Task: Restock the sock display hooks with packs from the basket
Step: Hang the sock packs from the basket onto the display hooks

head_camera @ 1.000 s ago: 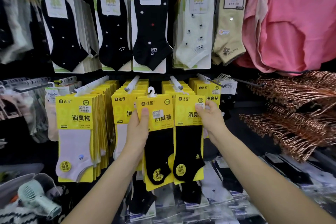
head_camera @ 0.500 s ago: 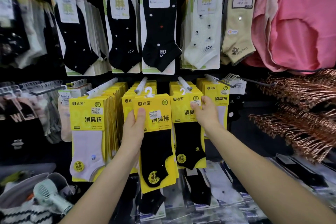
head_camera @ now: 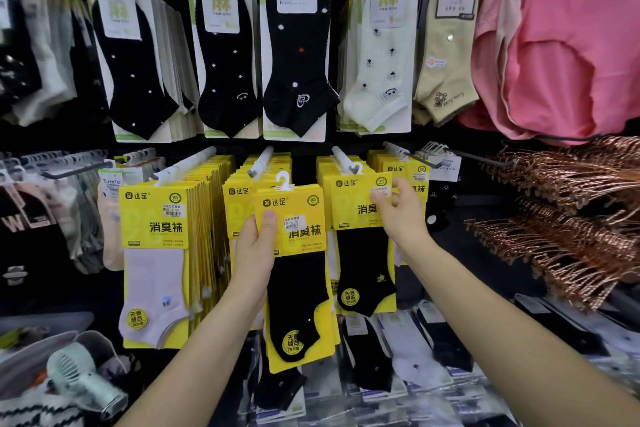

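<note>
While most of the white display hooks (head_camera: 187,165) already carry thick rows of yellow card packs, one yellow-carded black sock pack (head_camera: 294,263) off the rail yet, clamped at its card's side edge in the left hand (head_camera: 254,253), its white plastic hanger loop (head_camera: 283,181) just below and in front of the middle hook (head_camera: 261,161). Right hand (head_camera: 401,215) pinched on the front hung black sock pack (head_camera: 363,239) of the next row. Basket not visible, so remaining stock impossible to judge.

Price sticker (head_camera: 294,221) print blurred, fan (head_camera: 81,380) partly hidden
</note>
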{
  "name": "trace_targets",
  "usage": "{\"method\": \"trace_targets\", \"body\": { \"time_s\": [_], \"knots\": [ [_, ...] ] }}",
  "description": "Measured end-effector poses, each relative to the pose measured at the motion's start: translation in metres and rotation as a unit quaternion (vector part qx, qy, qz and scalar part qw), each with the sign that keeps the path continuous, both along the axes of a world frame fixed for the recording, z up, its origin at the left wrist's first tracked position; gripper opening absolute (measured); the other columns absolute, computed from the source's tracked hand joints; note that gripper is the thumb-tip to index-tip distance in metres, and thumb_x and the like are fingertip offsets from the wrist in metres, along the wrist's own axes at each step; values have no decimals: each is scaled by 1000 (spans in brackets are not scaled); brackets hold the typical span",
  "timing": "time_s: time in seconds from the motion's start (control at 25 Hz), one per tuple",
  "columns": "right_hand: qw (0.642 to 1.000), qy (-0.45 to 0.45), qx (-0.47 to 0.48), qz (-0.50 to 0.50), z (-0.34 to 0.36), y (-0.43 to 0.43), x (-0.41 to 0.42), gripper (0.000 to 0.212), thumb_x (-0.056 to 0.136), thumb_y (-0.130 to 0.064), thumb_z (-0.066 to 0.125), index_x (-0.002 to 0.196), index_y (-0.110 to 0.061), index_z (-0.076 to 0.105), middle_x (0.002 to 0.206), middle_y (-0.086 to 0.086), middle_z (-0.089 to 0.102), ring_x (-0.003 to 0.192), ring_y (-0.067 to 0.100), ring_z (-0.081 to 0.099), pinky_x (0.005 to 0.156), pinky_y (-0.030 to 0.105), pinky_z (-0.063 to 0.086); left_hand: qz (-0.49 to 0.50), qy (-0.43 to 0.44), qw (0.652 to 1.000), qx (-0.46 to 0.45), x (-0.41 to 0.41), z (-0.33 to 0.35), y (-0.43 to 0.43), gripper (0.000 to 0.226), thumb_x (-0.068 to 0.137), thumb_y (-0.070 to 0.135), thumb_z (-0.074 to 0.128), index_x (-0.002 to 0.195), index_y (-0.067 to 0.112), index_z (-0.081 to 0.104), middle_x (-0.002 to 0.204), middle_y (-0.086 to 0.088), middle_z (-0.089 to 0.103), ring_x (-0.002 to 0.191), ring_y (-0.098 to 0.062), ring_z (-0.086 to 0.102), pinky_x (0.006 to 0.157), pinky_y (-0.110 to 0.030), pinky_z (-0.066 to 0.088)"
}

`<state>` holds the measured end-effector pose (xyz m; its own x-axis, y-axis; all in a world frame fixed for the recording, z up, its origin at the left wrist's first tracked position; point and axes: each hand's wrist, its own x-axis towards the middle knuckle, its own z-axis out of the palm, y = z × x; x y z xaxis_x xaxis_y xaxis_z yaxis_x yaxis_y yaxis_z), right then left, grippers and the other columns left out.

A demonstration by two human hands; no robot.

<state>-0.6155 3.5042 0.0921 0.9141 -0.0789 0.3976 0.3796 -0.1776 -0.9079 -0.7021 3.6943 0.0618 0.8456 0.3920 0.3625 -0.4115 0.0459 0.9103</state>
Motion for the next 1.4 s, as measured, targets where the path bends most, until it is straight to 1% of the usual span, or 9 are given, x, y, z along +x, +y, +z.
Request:
{"method": "trace_targets", "body": {
  "time_s": [0.16, 0.32, 0.44, 0.64, 0.88, 1.0, 1.08, 1.2, 1.4],
  "knots": [
    [1000, 5, -10, -3, 1, 7, -1, 42, 95, -23, 54, 133, -10, 42, 108, 0, 54, 112, 22, 52, 87, 32, 41, 5, 5, 1000, -5, 0, -1, 4, 21, 98, 35, 41, 111, 27, 56, 117, -2, 65, 109, -20, 61, 97, -46, 48],
    [999, 14, -32, 6, 1, 9, -2, 25, 94, -21, 55, 117, -11, 51, 81, -18, 51, 83, 8, 56, 72, 29, 46, 3, 1, 1000, -5, 0, -2, 8, 17, 97, 35, 42, 105, 30, 56, 113, 0, 66, 108, -20, 62, 92, -42, 50],
    [998, 43, -38, 15, 4, 8, 1, 12, 93, -26, 57, 100, -18, 53, 91, -5, 61, 82, 11, 55, 67, 25, 42, -3, 0, 1000, 10, 3, -5, 6, 24, 97, 37, 41, 112, 27, 57, 114, 3, 66, 108, -16, 62, 92, -38, 50],
    [994, 47, -72, -66, -2, -1, -9, 39, 85, -44, 62, 108, -16, 46, 94, -2, 51, 89, 22, 55, 75, 36, 46, -7, 5, 1000, 10, 4, -8, -6, 16, 97, 37, 43, 102, 32, 56, 99, 18, 67, 85, 11, 64, 63, -8, 50],
    [994, -32, -100, 38, -18, 11, -36, 34, 78, -50, 67, 88, -21, 51, 81, -6, 55, 72, 7, 50, 63, 22, 41, -21, -24, 999, 40, 5, -4, -33, 24, 96, 35, 46, 112, 22, 59, 106, 10, 68, 94, 1, 65, 70, -13, 51],
    [996, -45, -67, 43, -16, 12, -39, 17, 83, -37, 68, 81, -23, 57, 76, -6, 64, 68, 7, 56, 60, 19, 45, -10, -30, 999, 41, 5, -4, -45, 12, 93, 30, 52, 103, 27, 59, 97, 15, 68, 87, 7, 64, 64, -8, 49],
    [998, -10, -21, 56, -16, 4, -37, 12, 87, -30, 65, 81, -24, 56, 75, -9, 67, 70, 7, 61, 56, 14, 47, -8, -20, 999, 45, 6, -6, -46, 19, 96, 29, 48, 110, 20, 58, 106, 9, 67, 96, -1, 64, 76, -18, 52],
    [997, 51, 26, 60, -18, -7, -31, 13, 91, -27, 59, 98, -16, 58, 91, -3, 70, 90, 16, 64, 74, 29, 54, 16, -14, 998, 58, 9, -8, -42, 20, 98, 28, 43, 110, 18, 56, 108, 5, 65, 101, -9, 60, 85, -27, 50],
    [996, 41, 73, -14, -7, -24, -16, 23, 94, -23, 54, 116, -13, 54, 110, 6, 62, 101, 20, 58, 89, 35, 48, 80, -26, 996, 34, 10, -3, -18, 15, 98, 29, 44, 96, 23, 57, 92, 11, 64, 79, 6, 60, 66, -14, 48]
  ]
}}
